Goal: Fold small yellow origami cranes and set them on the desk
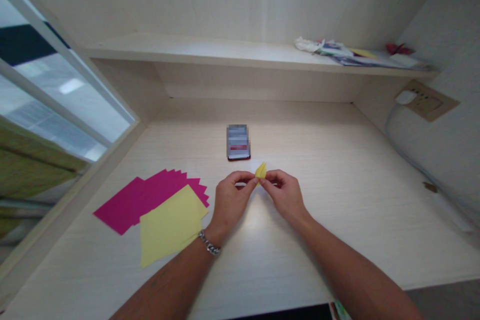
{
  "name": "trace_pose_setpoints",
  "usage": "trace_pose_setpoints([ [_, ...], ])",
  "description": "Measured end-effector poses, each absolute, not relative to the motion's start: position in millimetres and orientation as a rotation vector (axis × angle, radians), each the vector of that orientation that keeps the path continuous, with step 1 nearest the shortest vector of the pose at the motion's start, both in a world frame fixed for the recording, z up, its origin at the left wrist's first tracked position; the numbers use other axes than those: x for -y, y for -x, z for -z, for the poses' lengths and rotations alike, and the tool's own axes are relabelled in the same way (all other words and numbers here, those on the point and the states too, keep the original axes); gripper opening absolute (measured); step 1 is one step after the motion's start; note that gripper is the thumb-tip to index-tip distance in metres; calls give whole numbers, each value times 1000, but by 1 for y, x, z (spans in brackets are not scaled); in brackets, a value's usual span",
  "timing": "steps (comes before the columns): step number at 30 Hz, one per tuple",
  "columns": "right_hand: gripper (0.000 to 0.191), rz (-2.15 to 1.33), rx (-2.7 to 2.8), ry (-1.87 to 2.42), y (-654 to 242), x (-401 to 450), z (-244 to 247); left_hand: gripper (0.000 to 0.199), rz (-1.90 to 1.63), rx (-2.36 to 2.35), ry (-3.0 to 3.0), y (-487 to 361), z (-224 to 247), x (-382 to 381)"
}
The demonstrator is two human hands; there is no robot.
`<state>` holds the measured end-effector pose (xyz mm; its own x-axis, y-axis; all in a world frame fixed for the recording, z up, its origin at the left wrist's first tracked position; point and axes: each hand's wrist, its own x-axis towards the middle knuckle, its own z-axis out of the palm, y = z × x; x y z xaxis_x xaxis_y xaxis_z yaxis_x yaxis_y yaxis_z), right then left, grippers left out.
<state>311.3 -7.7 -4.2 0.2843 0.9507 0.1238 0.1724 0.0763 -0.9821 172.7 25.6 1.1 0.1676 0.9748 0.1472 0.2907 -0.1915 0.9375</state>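
One broad, pale wood-grain desktop (318, 140) is overhung at the back by a long shelf (210, 53), and the right side is closed by a wall (446, 45). At the far left, green cloth (33, 160) is seen past pale bars. Over the desktop two arms are extended, the left forearm (168, 280) slanted in from the lower left and the right forearm (348, 255) from the lower right. On the left, magenta sheets (131, 205) are fanned out, partly covered by yellow sheets (170, 225). Loose papers (341, 51) are piled at the shelf's right end. The left hand (233, 195) and the right hand (287, 190) are held facing each other, fingers curled and thumbs pointed inward. By the wall's socket plate (427, 101) a white plug (406, 97) is held. Just beyond the hands a phone (238, 141) is laid, its screen blurred. On the left wrist a chain bracelet (210, 243) is worn. Between both hands' fingertips a small folded yellow paper (261, 170) is pinched, its tip pointed away; whether the desktop is touched by it cannot be told.
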Motion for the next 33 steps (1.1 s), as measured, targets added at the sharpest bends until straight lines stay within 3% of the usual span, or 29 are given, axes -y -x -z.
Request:
trace_pose_setpoints([
  [11,18,-755,1139,1366,-307,10,4,14,-1169,-1149,-1927,-173,-1,-21],
  [18,21,-978,956,1186,-313,2,9,17,-1148,-967,-1882,-176,-2,-16],
  [23,16,-991,995,1207,-317,1,10,22,-1189,-1123,-1690,-175,-3,-18],
  [33,19,-950,1050,1197,-313,3,7,12,-1236,-1087,-1957,-174,-13,-16],
])
